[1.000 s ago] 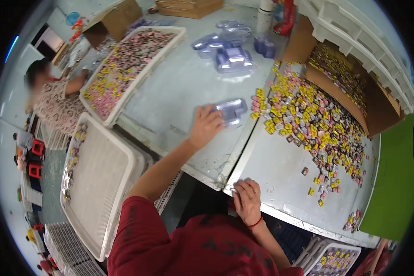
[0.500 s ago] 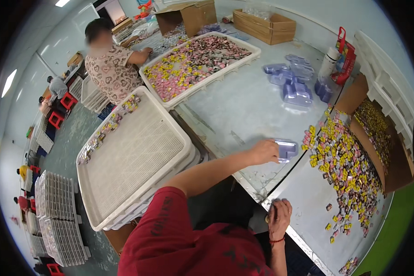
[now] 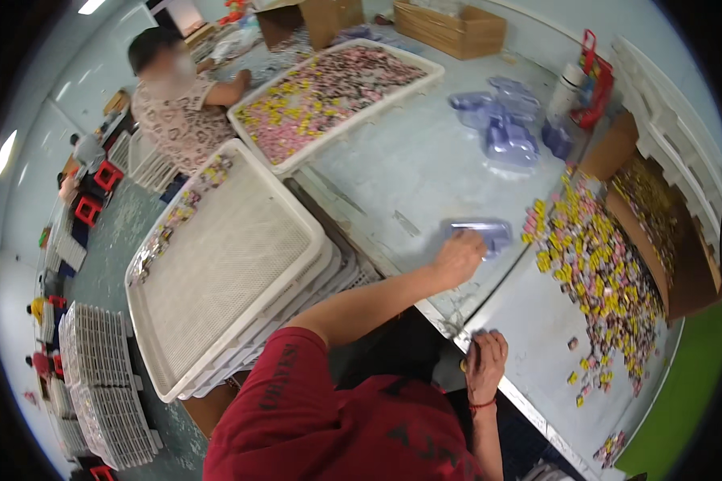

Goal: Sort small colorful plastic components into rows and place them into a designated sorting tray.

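On the grey table lies a clear bluish plastic blister tray (image 3: 499, 232). My left hand (image 3: 457, 260) reaches over its near edge, fingers drawn together and fingertips against the tray; what is pinched in them, if anything, is hidden. At the table's front edge my right hand (image 3: 486, 365), with a red cord at its wrist, has its fingers curled. A small yellowish bit shows beside that thumb, too little to name. To the right spreads a heap of small wrapped pieces (image 3: 598, 268) in yellow, pink and dark colours.
A tipped cardboard box (image 3: 630, 248) borders the heap. More blister trays (image 3: 509, 144) lie farther back, near a white bottle (image 3: 566, 92). Stacked white mesh trays (image 3: 225, 248) stand at left. Beyond them are a filled white tray (image 3: 435, 76) and a co-worker (image 3: 172, 112).
My left hand has drawn back slightly from the blister tray, so more of its left side shows. My right hand stays at the table edge. The whole view has shifted a little.
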### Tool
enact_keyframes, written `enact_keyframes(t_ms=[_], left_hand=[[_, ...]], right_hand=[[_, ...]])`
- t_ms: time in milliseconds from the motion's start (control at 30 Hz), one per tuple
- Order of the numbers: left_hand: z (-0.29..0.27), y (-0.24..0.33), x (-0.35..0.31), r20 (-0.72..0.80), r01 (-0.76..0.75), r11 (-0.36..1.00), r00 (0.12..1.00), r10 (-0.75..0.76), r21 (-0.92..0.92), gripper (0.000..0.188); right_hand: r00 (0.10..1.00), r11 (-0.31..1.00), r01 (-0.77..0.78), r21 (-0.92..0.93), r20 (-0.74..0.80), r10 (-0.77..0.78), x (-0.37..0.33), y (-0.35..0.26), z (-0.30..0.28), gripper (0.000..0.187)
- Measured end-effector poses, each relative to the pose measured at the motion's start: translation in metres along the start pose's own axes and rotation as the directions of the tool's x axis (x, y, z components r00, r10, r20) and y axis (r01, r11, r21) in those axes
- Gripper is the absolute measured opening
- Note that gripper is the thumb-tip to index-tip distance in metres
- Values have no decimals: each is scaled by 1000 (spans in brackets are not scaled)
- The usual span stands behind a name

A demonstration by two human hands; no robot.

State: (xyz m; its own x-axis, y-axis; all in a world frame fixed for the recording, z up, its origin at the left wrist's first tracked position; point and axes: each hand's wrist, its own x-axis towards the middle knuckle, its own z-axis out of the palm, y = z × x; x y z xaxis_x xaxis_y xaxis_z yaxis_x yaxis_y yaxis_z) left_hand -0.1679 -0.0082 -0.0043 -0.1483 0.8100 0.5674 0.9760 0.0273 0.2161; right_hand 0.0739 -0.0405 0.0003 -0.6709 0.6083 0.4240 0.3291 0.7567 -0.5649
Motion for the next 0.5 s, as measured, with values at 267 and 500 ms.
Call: enact_keyframes(t_ms=[267, 500], left_hand=[[0, -13, -2, -54, 32, 998, 998, -29, 52, 6], [-14, -26, 7, -52, -73, 987, 996, 66, -142, 6]], right_hand=[[996, 997, 50, 62, -73, -45, 16, -3, 7, 24], [996, 999, 23, 45, -88, -19, 9, 0, 2, 23]])
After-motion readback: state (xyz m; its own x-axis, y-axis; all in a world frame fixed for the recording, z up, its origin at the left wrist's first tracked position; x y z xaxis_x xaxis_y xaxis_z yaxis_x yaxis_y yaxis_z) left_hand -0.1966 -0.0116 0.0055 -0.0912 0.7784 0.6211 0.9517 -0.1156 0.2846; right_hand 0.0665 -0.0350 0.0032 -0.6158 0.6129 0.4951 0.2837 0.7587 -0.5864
